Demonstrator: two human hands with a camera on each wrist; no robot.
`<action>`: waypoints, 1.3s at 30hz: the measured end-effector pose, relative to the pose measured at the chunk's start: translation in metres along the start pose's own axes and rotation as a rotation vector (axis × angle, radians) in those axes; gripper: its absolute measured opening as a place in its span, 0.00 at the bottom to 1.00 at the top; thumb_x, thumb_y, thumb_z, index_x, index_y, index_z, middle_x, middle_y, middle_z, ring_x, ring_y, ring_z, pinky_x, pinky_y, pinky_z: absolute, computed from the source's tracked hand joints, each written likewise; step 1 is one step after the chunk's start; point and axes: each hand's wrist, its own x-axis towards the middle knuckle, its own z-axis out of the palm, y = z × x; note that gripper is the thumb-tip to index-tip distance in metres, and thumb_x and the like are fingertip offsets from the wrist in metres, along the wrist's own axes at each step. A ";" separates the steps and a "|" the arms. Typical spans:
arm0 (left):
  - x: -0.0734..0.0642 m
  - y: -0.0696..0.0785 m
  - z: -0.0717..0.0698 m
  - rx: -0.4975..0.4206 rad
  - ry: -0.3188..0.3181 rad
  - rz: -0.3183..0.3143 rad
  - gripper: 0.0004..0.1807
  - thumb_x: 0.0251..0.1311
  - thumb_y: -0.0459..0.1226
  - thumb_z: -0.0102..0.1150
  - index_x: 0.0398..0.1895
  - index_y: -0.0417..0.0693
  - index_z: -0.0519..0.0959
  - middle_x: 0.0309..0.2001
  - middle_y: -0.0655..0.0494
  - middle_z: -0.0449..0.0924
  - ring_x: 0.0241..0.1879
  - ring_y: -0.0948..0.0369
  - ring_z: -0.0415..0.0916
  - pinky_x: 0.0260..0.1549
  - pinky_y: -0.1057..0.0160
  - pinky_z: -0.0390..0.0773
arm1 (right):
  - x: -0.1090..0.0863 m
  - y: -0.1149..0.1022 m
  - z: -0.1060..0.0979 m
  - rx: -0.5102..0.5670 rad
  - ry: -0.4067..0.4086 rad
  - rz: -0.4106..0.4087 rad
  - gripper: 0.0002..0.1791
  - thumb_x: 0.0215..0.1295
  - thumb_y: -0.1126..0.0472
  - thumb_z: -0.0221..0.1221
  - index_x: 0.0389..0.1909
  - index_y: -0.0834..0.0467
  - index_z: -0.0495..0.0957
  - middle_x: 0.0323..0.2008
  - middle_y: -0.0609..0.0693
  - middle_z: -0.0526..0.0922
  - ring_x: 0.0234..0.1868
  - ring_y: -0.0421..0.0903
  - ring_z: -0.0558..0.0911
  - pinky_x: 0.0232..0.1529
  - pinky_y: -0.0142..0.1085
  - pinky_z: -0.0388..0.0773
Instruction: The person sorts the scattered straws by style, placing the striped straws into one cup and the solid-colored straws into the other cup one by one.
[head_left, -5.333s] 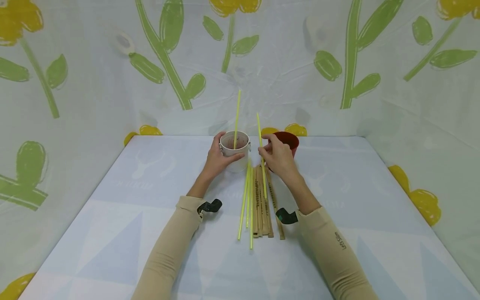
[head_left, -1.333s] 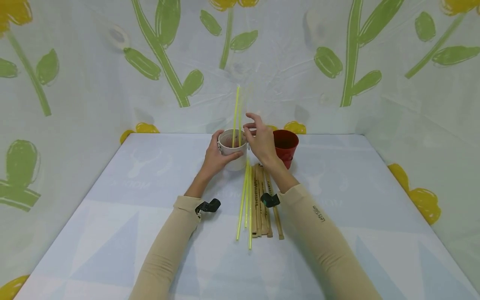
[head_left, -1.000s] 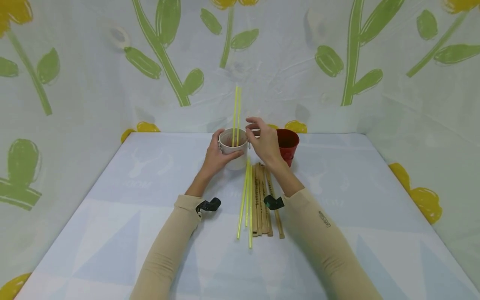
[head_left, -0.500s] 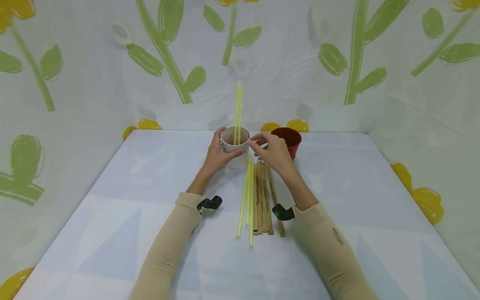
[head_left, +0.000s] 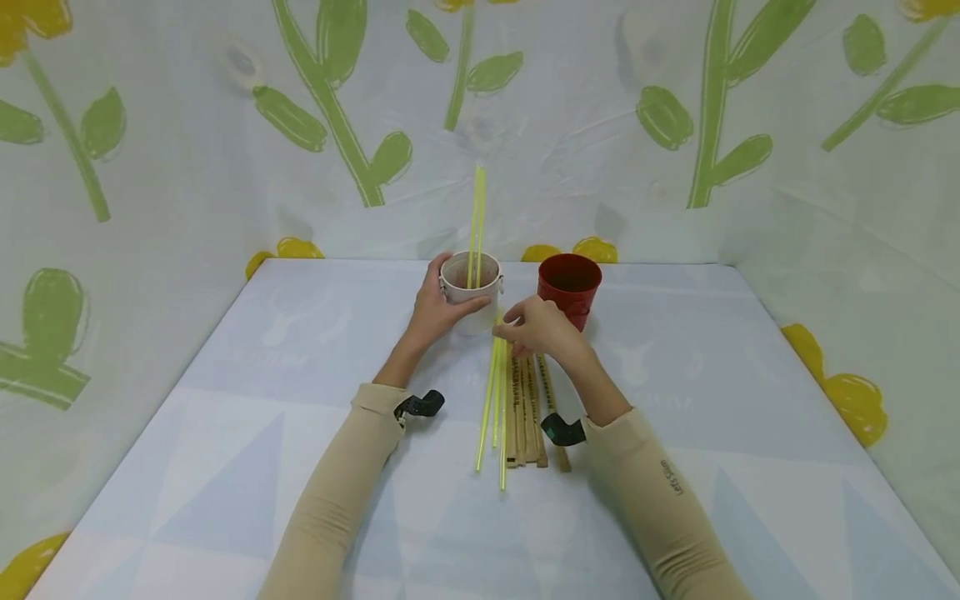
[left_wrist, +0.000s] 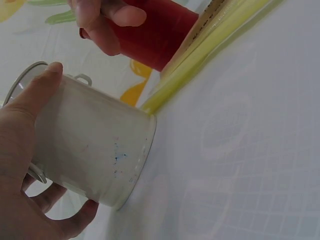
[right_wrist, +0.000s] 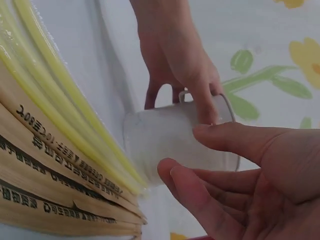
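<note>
My left hand [head_left: 437,315] grips a small white metal bucket [left_wrist: 95,135] by its side, thumb across the front. Two yellow straws [head_left: 480,185] stand upright in it, leaning close together. To the right, my right hand [head_left: 546,327] hovers over the upper ends of the straws on the table, fingers loosely bent. In the right wrist view, a gap shows between its thumb and fingertips, with nothing held. Below it lie several yellow straws [head_left: 503,425] in clear wrappers, beside several brown paper-wrapped straws [head_left: 521,425]. The right hand hides their far ends.
Just behind the right hand stands a red bucket [head_left: 572,287], its inside dark. The pale patterned table [head_left: 262,467] meets a flower-print backdrop [head_left: 555,167] at the far edge. Dark wrist cameras [head_left: 422,404] stick out from both sleeves.
The yellow straw my right hand held earlier now stands in the white bucket beside the first. That hand has let go and moved down from the rim to the straws. The left hand keeps its grip.
</note>
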 end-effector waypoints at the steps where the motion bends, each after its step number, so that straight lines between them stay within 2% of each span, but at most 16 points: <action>1: 0.000 0.000 0.000 0.002 0.002 0.003 0.53 0.46 0.48 0.77 0.73 0.60 0.53 0.68 0.49 0.65 0.66 0.54 0.66 0.63 0.48 0.70 | 0.000 -0.001 0.002 -0.014 -0.007 0.010 0.28 0.65 0.49 0.63 0.60 0.62 0.76 0.40 0.58 0.87 0.35 0.50 0.88 0.43 0.40 0.85; 8: 0.000 0.001 0.001 0.000 0.008 0.012 0.52 0.47 0.48 0.77 0.72 0.60 0.54 0.67 0.52 0.67 0.65 0.54 0.67 0.62 0.49 0.70 | 0.001 -0.005 0.016 -0.049 -0.006 0.041 0.32 0.62 0.50 0.66 0.62 0.63 0.74 0.33 0.56 0.86 0.27 0.47 0.87 0.38 0.36 0.85; 13: -0.001 -0.001 0.002 0.003 -0.001 0.006 0.52 0.47 0.47 0.77 0.72 0.60 0.54 0.67 0.51 0.67 0.65 0.54 0.68 0.62 0.49 0.71 | 0.002 -0.007 0.024 -0.060 0.010 0.088 0.35 0.61 0.50 0.67 0.65 0.64 0.71 0.30 0.54 0.85 0.25 0.47 0.87 0.35 0.34 0.84; 16: 0.000 -0.003 0.003 0.012 0.008 0.019 0.52 0.47 0.48 0.77 0.73 0.57 0.54 0.67 0.51 0.67 0.64 0.54 0.69 0.61 0.49 0.71 | 0.002 -0.008 0.028 -0.077 0.008 0.089 0.35 0.61 0.50 0.67 0.65 0.65 0.70 0.29 0.55 0.84 0.24 0.47 0.87 0.31 0.32 0.83; 18: 0.001 -0.003 0.003 0.012 0.020 0.034 0.53 0.47 0.47 0.77 0.73 0.55 0.54 0.66 0.50 0.68 0.63 0.54 0.69 0.61 0.49 0.71 | 0.002 -0.008 0.032 -0.087 0.006 0.077 0.32 0.61 0.50 0.67 0.60 0.66 0.73 0.28 0.55 0.83 0.22 0.47 0.86 0.27 0.31 0.81; 21: 0.003 -0.004 0.002 0.004 0.028 0.043 0.53 0.46 0.46 0.77 0.73 0.53 0.54 0.66 0.50 0.68 0.63 0.54 0.70 0.61 0.49 0.71 | 0.003 -0.009 0.036 -0.136 0.008 0.071 0.24 0.61 0.49 0.67 0.48 0.65 0.79 0.24 0.56 0.84 0.21 0.46 0.85 0.22 0.29 0.77; 24: 0.003 -0.003 0.002 -0.002 0.022 0.043 0.53 0.46 0.46 0.77 0.73 0.52 0.54 0.65 0.50 0.68 0.63 0.54 0.69 0.61 0.49 0.71 | 0.004 -0.009 0.041 -0.178 0.023 0.085 0.19 0.61 0.49 0.67 0.39 0.62 0.78 0.21 0.55 0.83 0.20 0.46 0.85 0.20 0.28 0.75; 29: 0.003 0.000 0.001 0.009 0.017 0.033 0.52 0.47 0.46 0.77 0.73 0.56 0.54 0.66 0.51 0.68 0.64 0.54 0.68 0.62 0.50 0.70 | 0.008 -0.006 0.047 -0.239 0.070 0.073 0.22 0.60 0.48 0.68 0.43 0.62 0.77 0.23 0.54 0.81 0.18 0.45 0.83 0.23 0.28 0.75; 33: 0.002 0.001 0.001 0.013 0.018 0.022 0.52 0.47 0.46 0.77 0.73 0.57 0.54 0.66 0.52 0.67 0.64 0.55 0.68 0.63 0.49 0.70 | 0.011 -0.004 0.052 -0.309 0.098 0.050 0.24 0.59 0.47 0.68 0.44 0.63 0.76 0.22 0.54 0.80 0.28 0.46 0.81 0.34 0.32 0.74; 36: 0.002 0.000 0.002 0.011 0.019 0.024 0.52 0.47 0.47 0.77 0.73 0.55 0.54 0.66 0.52 0.67 0.64 0.54 0.68 0.63 0.49 0.70 | 0.011 -0.004 0.051 -0.333 0.089 0.048 0.25 0.58 0.50 0.69 0.46 0.64 0.76 0.21 0.53 0.80 0.29 0.46 0.80 0.37 0.35 0.73; 39: 0.001 -0.002 0.002 0.012 0.017 0.026 0.53 0.47 0.46 0.77 0.73 0.54 0.54 0.67 0.51 0.67 0.65 0.54 0.68 0.62 0.49 0.70 | 0.011 -0.004 0.051 -0.331 0.065 0.052 0.26 0.57 0.52 0.70 0.49 0.65 0.76 0.22 0.53 0.81 0.21 0.44 0.81 0.32 0.32 0.75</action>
